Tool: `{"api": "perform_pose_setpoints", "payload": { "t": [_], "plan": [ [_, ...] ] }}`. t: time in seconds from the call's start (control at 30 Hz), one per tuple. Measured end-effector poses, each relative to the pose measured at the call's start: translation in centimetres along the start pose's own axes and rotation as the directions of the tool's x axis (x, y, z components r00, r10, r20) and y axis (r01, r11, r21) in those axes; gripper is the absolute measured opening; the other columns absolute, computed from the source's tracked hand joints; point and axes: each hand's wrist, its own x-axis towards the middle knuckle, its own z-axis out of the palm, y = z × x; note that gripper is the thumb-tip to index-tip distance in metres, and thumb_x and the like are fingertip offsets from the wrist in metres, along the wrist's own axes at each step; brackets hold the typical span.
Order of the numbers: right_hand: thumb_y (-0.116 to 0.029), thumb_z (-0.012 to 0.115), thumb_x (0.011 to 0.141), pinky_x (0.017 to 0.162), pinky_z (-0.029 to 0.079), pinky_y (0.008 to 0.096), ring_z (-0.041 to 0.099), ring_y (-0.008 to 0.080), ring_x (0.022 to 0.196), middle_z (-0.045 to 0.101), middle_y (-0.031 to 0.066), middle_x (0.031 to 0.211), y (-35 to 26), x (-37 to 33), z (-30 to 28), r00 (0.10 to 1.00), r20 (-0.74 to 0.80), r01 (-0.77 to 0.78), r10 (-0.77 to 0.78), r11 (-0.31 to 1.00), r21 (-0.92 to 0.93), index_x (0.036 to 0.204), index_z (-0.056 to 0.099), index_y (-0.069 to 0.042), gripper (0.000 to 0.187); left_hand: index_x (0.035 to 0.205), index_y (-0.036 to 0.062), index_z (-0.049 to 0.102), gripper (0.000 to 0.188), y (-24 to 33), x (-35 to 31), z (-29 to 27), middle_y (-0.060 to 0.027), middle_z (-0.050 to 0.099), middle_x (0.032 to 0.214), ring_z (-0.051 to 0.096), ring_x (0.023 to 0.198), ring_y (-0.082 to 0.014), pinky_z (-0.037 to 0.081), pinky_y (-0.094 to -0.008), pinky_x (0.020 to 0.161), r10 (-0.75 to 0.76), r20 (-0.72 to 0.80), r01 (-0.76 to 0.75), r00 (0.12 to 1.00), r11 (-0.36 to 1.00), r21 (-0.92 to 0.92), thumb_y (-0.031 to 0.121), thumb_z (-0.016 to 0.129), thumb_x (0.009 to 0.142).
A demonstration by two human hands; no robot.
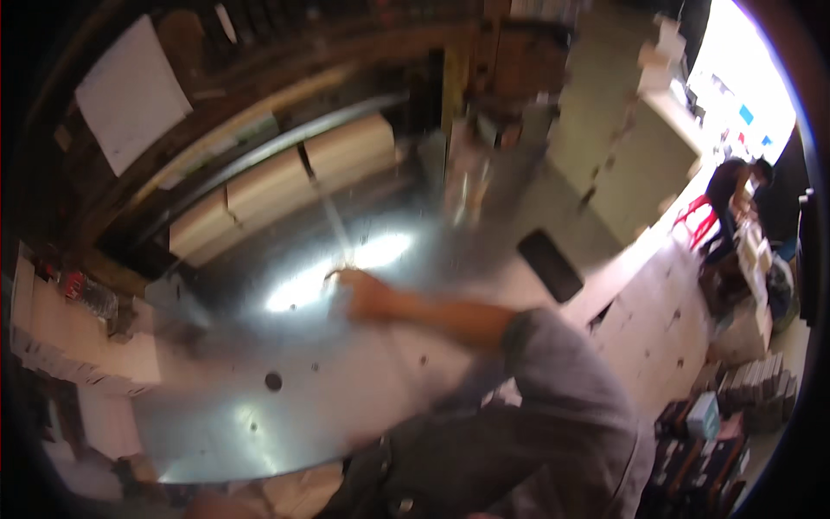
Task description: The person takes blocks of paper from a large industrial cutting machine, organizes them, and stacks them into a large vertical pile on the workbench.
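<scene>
My right hand [370, 296] reaches in over a shiny metal table [337, 381], its grey-sleeved arm coming from the right. Blur softens the hand; its fingers look curled together, and what they hold, if anything, I cannot make out. A thin pale line runs from near the fingertips toward the stacks; whether it is a strip or a reflection is unclear. Beyond the hand, several pale stacks of paper or board [277, 186] stand in a row along a metal bar. At the lower edge, a blurred skin-toned patch [216, 504] may be my left hand, its fingers hidden.
A dark phone [550, 265] lies on the table to the right. More pale stacks [95, 333] stand at the left, near a clear and red package [86, 294]. A white sheet [134, 95] hangs at the upper left. Another person [735, 195] sits far right by a red stool [694, 218].
</scene>
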Motion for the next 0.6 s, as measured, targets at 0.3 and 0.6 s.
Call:
{"api": "perform_pose_setpoints", "payload": {
  "t": [0.3,0.6],
  "plan": [
    [-0.021,0.083,0.082,0.106,0.049,0.0452,0.063,0.0427,0.123,0.056,0.026,0.145,11.5,12.7,-13.2,0.607,-0.777,-0.318,0.167,0.947,-0.045,0.148,0.046,0.002,0.08,0.147,0.002,0.049,0.048,-2.0,2.5,8.5,-0.0118,0.051,0.15,0.059,0.121,-0.0177,0.05,-0.0309,0.096,-0.009,0.143,0.037,0.99,0.98,-0.194,0.023,0.057,0.105],
    [-0.021,0.082,0.083,0.114,0.044,0.0446,0.049,0.0413,0.14,0.05,0.0279,0.152,14.0,15.8,-15.3,0.606,-0.732,-0.434,0.312,0.901,0.025,0.156,0.037,-0.002,0.088,0.153,0.0013,0.044,0.06,-23.1,-7.5,24.4,-0.012,0.049,0.154,0.06,0.12,-0.0147,0.05,-0.0287,0.095,-0.694,0.488,0.724,0.53,0.67,0.166,0.022,0.066,0.101]
  ]
}}
